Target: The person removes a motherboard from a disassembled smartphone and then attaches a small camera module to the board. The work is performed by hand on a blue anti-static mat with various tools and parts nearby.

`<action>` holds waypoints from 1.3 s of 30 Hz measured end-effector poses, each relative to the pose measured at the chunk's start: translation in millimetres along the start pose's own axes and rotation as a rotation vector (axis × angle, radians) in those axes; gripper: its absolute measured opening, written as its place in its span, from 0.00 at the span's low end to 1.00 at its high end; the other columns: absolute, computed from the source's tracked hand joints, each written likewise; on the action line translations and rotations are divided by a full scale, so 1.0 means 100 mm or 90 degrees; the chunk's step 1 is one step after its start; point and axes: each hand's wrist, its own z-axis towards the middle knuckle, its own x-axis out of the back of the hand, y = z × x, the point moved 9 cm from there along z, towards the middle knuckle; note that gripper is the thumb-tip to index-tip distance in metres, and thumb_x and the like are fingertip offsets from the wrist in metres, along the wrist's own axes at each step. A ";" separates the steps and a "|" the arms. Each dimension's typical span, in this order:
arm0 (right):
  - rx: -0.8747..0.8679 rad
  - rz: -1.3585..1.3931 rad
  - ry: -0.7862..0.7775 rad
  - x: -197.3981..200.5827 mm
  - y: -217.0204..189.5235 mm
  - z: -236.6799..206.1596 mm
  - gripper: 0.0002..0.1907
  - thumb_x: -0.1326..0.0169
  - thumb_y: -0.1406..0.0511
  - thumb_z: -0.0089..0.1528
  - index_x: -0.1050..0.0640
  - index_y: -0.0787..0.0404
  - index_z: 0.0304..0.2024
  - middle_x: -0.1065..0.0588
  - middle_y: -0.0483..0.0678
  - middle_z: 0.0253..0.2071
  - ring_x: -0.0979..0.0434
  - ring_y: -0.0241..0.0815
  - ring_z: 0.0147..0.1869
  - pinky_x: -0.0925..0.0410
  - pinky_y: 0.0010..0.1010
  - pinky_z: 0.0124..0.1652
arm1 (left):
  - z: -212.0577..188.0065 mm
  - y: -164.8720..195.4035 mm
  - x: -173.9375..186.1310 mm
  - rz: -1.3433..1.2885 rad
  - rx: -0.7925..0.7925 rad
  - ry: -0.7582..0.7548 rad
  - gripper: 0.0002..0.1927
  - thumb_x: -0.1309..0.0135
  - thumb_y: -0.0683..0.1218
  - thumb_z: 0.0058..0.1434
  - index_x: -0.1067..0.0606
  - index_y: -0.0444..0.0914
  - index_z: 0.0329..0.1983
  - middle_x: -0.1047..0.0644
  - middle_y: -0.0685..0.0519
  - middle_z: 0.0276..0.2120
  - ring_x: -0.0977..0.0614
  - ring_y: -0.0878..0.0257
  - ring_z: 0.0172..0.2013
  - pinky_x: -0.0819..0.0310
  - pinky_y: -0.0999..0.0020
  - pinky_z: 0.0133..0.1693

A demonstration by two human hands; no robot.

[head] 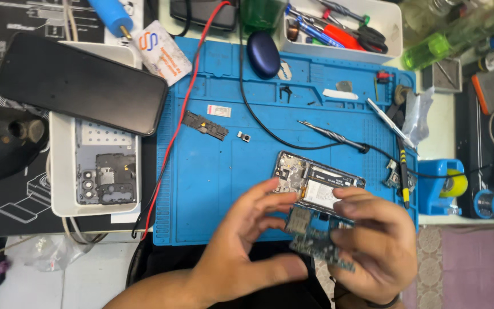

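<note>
Hands meet low over a blue repair mat (218, 183) on the table. Right hand (373, 246) curls around a small green circuit board (318, 247), pinching it between thumb and fingers, just below an opened phone (315, 180). Left hand (247, 246) hovers beside the board with fingers loosely spread, thumb stretched under it and fingertips close to the phone's lower edge; it grips nothing that can be seen. The phone lies on the mat just above both hands, back cover off, battery and inner frame exposed.

Judging by this, the step in hand looks like handling a board that belongs to the open phone, either lifted out or about to be seated. A next move would call for a steady, light grip on the board's edges and careful alignment with the frame.

Farther up from the hands lie a thin screwdriver (333, 136), a black cable and a dark oval case (263, 54). Far to the left of the left hand, a black phone (78, 83) rests across a white tray (61, 171).
</note>
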 end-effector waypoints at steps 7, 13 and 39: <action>0.036 0.036 0.015 -0.22 0.02 -0.15 0.13 0.33 0.66 0.58 0.21 0.59 0.44 0.36 0.51 0.63 0.25 0.50 0.64 0.26 0.40 0.62 | -0.09 0.05 0.02 0.004 -0.027 -0.086 0.41 0.29 0.38 0.59 0.36 0.32 0.73 0.28 0.44 0.69 0.28 0.57 0.71 0.36 0.58 0.76; -0.012 0.017 -0.015 -0.31 0.06 -0.17 0.18 0.34 0.72 0.53 0.21 0.58 0.46 0.37 0.50 0.64 0.25 0.50 0.63 0.27 0.36 0.61 | -0.11 0.12 0.07 -0.027 -0.047 -0.094 0.39 0.32 0.35 0.62 0.37 0.34 0.73 0.29 0.45 0.70 0.27 0.60 0.69 0.34 0.61 0.73; -0.178 -0.274 -0.346 -1.00 0.72 0.93 0.11 0.37 0.67 0.57 0.19 0.61 0.42 0.20 0.52 0.34 0.17 0.44 0.35 0.27 0.34 0.34 | -0.44 0.47 0.74 0.007 -0.145 -0.023 0.43 0.38 0.32 0.53 0.36 0.35 0.73 0.24 0.39 0.58 0.22 0.49 0.63 0.29 0.55 0.68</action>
